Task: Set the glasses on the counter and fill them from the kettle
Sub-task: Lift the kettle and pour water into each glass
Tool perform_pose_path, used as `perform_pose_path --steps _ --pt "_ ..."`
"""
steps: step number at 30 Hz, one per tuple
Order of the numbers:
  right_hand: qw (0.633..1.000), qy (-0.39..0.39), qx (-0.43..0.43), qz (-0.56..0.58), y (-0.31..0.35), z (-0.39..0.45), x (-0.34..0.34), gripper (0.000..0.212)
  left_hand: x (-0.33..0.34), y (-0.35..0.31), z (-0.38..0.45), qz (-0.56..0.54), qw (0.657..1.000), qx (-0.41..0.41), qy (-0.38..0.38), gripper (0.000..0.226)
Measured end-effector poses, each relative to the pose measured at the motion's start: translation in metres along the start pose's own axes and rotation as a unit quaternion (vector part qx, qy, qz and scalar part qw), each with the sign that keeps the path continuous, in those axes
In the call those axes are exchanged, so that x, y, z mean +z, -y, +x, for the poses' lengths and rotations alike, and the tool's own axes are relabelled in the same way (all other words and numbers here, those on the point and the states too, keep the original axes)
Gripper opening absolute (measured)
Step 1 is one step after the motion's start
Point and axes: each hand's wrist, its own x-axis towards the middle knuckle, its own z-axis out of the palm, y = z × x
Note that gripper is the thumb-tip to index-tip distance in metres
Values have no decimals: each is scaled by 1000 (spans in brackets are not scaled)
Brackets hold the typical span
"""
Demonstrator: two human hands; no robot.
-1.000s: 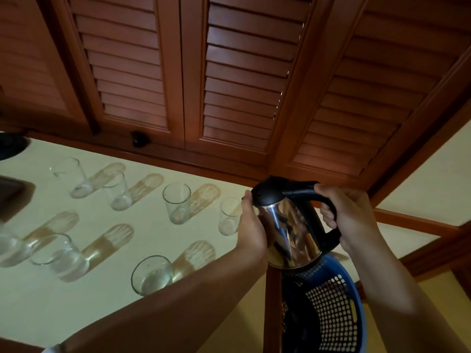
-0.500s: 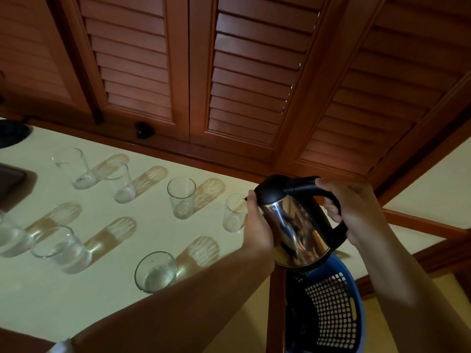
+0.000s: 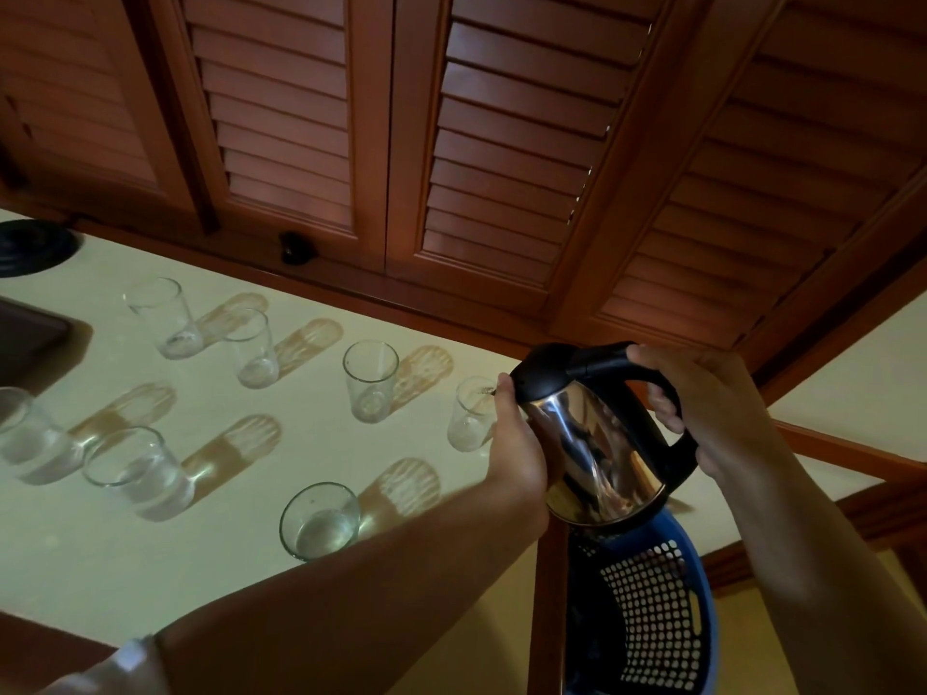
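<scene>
Seven glasses stand on the pale counter (image 3: 75, 544). At the far left is a glass with water (image 3: 30, 438), cut by the edge of the picture. Next to it is a second glass with water (image 3: 138, 471). Behind them, near the wooden doors (image 3: 311, 117), stand two empty glasses (image 3: 163, 318) and (image 3: 253, 348), close together. More to the right is a low glass with a little water (image 3: 320, 520), near the front. Behind it stands a tall empty glass (image 3: 371, 381). The seventh glass (image 3: 471, 416) is partly hidden by the left hand (image 3: 519, 443). There is one kettle (image 3: 597, 443), shiny with a black lid and handle. It is held up in the air above the right end of the counter, tipped toward the seventh glass. The left hand is pressed flat on the kettle's side, thumb up by the lid, arm reaching in from the lower left. The right hand (image 3: 712, 408) is wrapped tight around the black handle, arm coming from the lower right. One blue basket (image 3: 652, 609) with holes sits below the kettle.
</scene>
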Motion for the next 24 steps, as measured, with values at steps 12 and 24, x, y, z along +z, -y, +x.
perform_pose_path --steps 12,24 --pt "1000 -3 10 -16 9 -5 4 45 1 3 3 31 999 -5 -22 72" --pt "999 2 12 -32 18 -6 1 50 4 4 -1 26 1000 -9 -8 76"
